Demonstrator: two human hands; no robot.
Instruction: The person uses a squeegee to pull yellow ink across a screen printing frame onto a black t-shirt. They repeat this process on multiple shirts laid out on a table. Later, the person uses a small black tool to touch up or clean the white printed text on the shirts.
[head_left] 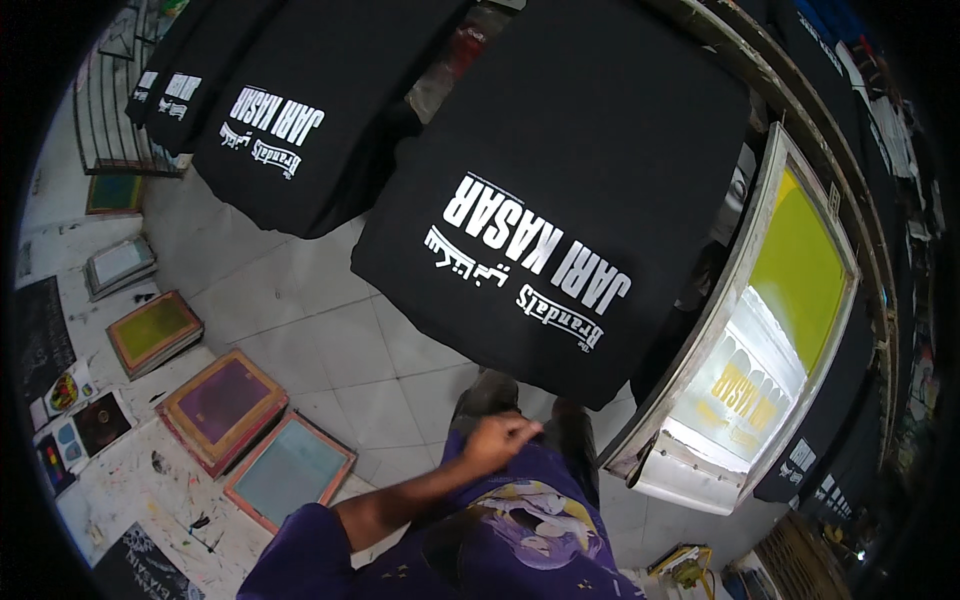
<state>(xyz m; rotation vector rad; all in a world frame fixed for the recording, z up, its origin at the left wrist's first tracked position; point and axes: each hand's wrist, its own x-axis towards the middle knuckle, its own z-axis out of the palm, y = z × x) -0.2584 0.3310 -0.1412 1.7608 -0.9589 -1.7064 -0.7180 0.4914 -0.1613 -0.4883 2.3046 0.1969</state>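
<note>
A smooth black cloth (590,110) is spread ahead of the person, its near part printed with bold white lettering, seen upside down. The left hand (505,443) is held near its closest edge, fingers curled together; the right hand's fingers cannot be told. Rightward, a yellow-green framed screen (797,255) is smeared white.

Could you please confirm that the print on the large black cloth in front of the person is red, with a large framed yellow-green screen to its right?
Not quite: the head view shows that the print on the large black cloth in front of the person is white, not red. The large framed yellow-green screen is indeed to its right.
</note>
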